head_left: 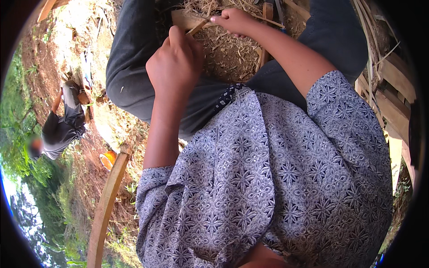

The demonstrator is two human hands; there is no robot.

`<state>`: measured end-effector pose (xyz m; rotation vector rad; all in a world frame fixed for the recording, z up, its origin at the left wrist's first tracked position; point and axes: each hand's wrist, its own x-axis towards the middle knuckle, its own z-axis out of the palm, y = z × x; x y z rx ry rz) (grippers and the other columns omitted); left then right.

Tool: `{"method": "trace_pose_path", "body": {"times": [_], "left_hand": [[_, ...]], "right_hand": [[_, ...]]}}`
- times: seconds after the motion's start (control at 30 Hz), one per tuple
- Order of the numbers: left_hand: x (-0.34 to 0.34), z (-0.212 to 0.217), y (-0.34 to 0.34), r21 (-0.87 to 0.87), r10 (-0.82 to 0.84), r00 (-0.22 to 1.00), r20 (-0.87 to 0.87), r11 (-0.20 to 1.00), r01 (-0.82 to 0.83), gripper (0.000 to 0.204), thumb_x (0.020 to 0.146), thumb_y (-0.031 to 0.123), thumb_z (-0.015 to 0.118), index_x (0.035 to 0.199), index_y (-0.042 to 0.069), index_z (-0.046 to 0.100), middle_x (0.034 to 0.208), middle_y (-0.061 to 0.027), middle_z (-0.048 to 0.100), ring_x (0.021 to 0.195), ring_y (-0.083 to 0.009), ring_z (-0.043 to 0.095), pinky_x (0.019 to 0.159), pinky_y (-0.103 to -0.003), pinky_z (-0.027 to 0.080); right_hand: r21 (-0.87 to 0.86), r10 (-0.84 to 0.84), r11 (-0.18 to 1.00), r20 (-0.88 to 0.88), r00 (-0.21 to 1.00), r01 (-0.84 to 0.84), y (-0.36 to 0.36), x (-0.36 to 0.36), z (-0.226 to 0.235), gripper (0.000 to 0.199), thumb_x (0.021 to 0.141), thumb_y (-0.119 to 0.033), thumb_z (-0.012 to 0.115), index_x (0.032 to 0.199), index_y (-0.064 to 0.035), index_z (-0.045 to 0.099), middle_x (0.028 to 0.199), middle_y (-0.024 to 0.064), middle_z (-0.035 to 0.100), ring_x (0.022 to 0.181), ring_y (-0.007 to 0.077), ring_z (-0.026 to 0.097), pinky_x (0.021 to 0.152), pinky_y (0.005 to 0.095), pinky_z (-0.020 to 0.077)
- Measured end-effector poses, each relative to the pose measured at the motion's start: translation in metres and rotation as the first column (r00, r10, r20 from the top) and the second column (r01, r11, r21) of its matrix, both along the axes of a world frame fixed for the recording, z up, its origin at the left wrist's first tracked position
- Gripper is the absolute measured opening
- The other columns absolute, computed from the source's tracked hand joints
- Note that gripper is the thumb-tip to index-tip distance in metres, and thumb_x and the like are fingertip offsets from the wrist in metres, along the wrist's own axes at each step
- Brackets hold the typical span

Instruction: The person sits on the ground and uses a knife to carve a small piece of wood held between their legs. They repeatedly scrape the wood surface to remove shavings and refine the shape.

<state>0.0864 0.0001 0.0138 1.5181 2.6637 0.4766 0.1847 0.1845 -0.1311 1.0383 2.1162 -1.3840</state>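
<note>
My left hand (175, 62) is closed in a fist between my knees, around one end of a thin brown strip (198, 27) that looks like wood or bamboo. The strip slants up and right out of the fist. At its far end, my right hand (234, 21) has its fingers curled and its thumb pointing left onto the strip's tip. Whatever lies inside the right fingers is hidden. Just behind the strip is a pale wooden block (182, 19).
Shavings (228, 53) cover the ground between my legs. A long, narrow tool (280, 15) lies beyond my right forearm. Wooden planks (395, 109) are stacked at right. On the left stand a curved timber (107, 205), an orange container (107, 159) and another person (65, 118) farther off.
</note>
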Motion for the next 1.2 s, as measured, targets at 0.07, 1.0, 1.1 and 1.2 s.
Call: {"method": "trace_pose_path", "body": {"times": [0.07, 1.0, 1.1, 1.2], "left_hand": [[-0.005, -0.001, -0.005, 0.008, -0.080, 0.997, 0.014, 0.997, 0.079, 0.020, 0.093, 0.017, 0.064, 0.083, 0.009, 0.049, 0.065, -0.0093, 0.061, 0.052, -0.0308, 0.063, 0.044, -0.042, 0.048], [-0.012, 0.010, 0.016, -0.129, -0.588, 0.807, -0.053, 0.805, 0.579, 0.018, 0.090, 0.023, 0.064, 0.088, 0.013, 0.049, 0.068, -0.0027, 0.056, 0.054, -0.0197, 0.065, 0.045, -0.036, 0.049], [-0.018, 0.014, 0.016, -0.105, -0.525, 0.851, -0.016, 0.847, 0.521, 0.020, 0.090, 0.022, 0.066, 0.086, 0.013, 0.049, 0.069, -0.0036, 0.056, 0.054, -0.0226, 0.064, 0.046, -0.037, 0.049], [-0.018, 0.014, 0.003, -0.126, -0.464, 0.885, 0.027, 0.877, 0.464, 0.019, 0.095, 0.019, 0.065, 0.087, 0.011, 0.050, 0.073, -0.0054, 0.059, 0.056, -0.0268, 0.063, 0.048, -0.039, 0.049]], "right_hand": [[-0.059, -0.018, 0.998, -0.123, 0.992, 0.011, -0.006, 0.008, 0.025, 0.051, 0.097, -0.057, 0.065, 0.085, -0.0080, 0.063, 0.063, 0.0053, 0.062, 0.050, 0.0128, 0.060, 0.049, 0.0329, 0.0496], [0.380, 0.190, 0.911, -0.034, 0.981, -0.164, -0.002, 0.016, -0.027, 0.045, 0.100, -0.052, 0.058, 0.088, -0.0094, 0.068, 0.066, 0.0059, 0.065, 0.061, 0.0225, 0.066, 0.058, 0.0421, 0.0523], [0.180, 0.128, 0.973, 0.100, 0.987, -0.144, 0.011, 0.002, -0.021, 0.046, 0.102, -0.051, 0.056, 0.087, -0.0086, 0.067, 0.064, 0.0050, 0.066, 0.056, 0.0205, 0.066, 0.058, 0.0411, 0.0542], [0.098, 0.095, 0.990, 0.068, 0.993, -0.102, 0.006, 0.004, -0.010, 0.049, 0.100, -0.056, 0.058, 0.085, -0.0090, 0.059, 0.062, 0.0045, 0.063, 0.050, 0.0157, 0.062, 0.048, 0.0350, 0.0515]]}}
